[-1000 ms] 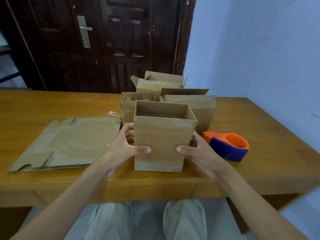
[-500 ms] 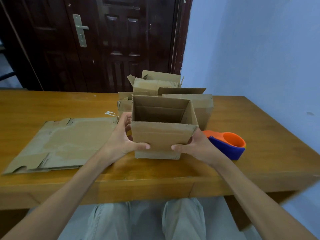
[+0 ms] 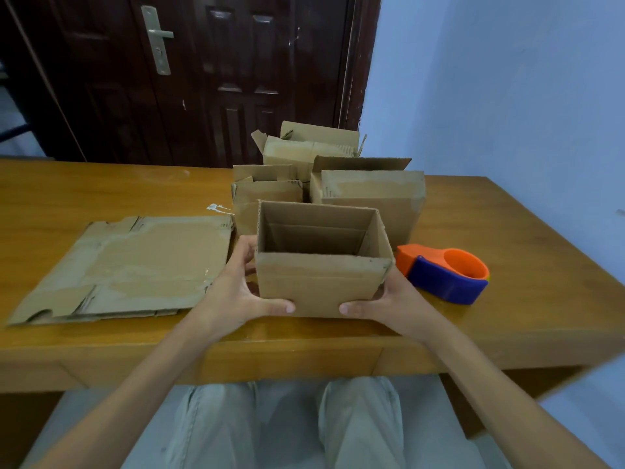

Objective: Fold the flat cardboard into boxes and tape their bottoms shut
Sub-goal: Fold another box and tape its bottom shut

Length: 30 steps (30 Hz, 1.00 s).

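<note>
Head view. Since a second ago the open-topped brown cardboard box (image 3: 321,265) has gone from standing nearer me to sitting farther back on the wooden bench (image 3: 507,316), tight against the finished ones. I now look down into it more steeply, and both inner flaps show flat on its floor. My left hand (image 3: 236,292) clamps its left wall, thumb across the lower front face; my right hand (image 3: 389,299) clamps the right wall the same way. Both hands have kept that grip throughout, and only the box and the camera angle changed.

My reading: this box is upright, bottom down, so I judge its base already closed, and it is being parked with the done pile. I cannot see the underside, so tape there is unconfirmed.

Around it:
- Three more assembled brown boxes (image 3: 368,194) stand just behind, one touching or nearly touching the held box's far wall. Little room is left to push further.
- Flat, worn sheet of brown cardboard (image 3: 135,265) lies on the bench to the left, just beside my left hand, unfolded. That looks like the next blank.
- Orange and blue tape dispenser (image 3: 446,275) rests to the right, near my right hand, free to pick up.
- Dark wooden door (image 3: 203,79) and pale blue wall (image 3: 507,96) stand beyond, out of the way.
</note>
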### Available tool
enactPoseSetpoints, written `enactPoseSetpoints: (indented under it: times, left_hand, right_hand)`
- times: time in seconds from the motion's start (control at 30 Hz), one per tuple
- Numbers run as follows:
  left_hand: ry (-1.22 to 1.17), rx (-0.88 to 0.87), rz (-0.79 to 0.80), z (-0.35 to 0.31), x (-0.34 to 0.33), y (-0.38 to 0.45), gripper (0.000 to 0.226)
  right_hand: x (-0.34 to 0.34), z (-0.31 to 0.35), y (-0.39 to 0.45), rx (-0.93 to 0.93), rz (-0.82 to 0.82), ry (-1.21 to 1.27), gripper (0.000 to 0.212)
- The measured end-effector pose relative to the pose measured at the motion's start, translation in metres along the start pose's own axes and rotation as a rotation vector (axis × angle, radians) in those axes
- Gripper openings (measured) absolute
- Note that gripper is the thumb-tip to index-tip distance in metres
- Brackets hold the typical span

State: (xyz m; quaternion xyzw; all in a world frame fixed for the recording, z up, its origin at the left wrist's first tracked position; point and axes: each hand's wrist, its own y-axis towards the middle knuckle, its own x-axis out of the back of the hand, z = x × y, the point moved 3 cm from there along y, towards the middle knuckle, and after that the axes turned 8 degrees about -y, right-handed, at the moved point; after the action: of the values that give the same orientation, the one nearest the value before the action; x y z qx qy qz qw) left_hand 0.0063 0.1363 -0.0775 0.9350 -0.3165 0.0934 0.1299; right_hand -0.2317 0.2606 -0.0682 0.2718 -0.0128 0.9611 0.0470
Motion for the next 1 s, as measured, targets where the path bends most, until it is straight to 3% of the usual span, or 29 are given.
enactPoseSetpoints:
  times: [0.13, 0.27, 0.33, 0.4, 0.47, 0.6, 0.67, 0.77, 0.9, 1.0]
  left_hand:
    - [0.021, 0.018, 0.029, 0.003, 0.003, 0.012, 0.097]
    - [0.023, 0.065, 0.062, 0.007, 0.003, 0.017, 0.095]
    - [0.139, 0.086, 0.051, 0.012, 0.004, 0.017, 0.099]
    - [0.341, 0.100, 0.015, 0.016, 0.004, 0.017, 0.112]
    - [0.356, 0.134, -0.001, 0.021, 0.004, 0.018, 0.116]
    - [0.269, 0.152, 0.023, 0.025, 0.004, 0.017, 0.108]
    - [0.252, 0.143, 0.015, 0.024, 0.003, 0.017, 0.104]
    - [0.212, 0.128, 0.038, 0.022, 0.003, 0.018, 0.109]
    - [0.012, -0.061, -0.011, -0.011, 0.002, 0.013, 0.130]
    - [-0.019, -0.221, -0.103, -0.032, -0.004, 0.016, 0.111]
  right_hand:
    - [0.007, -0.008, 0.013, -0.053, 0.003, 0.004, 0.110]
    - [0.006, -0.013, 0.017, -0.060, 0.018, -0.028, 0.093]
    - [0.004, -0.015, 0.015, -0.061, 0.029, -0.079, 0.087]
    - [0.006, -0.022, 0.015, -0.086, -0.013, -0.196, 0.097]
    - [0.008, -0.025, 0.016, -0.118, -0.040, -0.263, 0.102]
    - [0.007, -0.016, 0.020, -0.061, 0.010, -0.096, 0.088]
    - [0.008, -0.011, 0.022, -0.007, -0.043, 0.057, 0.093]
    - [0.009, -0.005, 0.026, 0.046, -0.127, 0.067, 0.093]
    - [0.006, -0.002, 0.025, 0.040, -0.144, 0.045, 0.088]
    - [0.005, -0.002, 0.026, 0.055, -0.155, 0.041, 0.093]
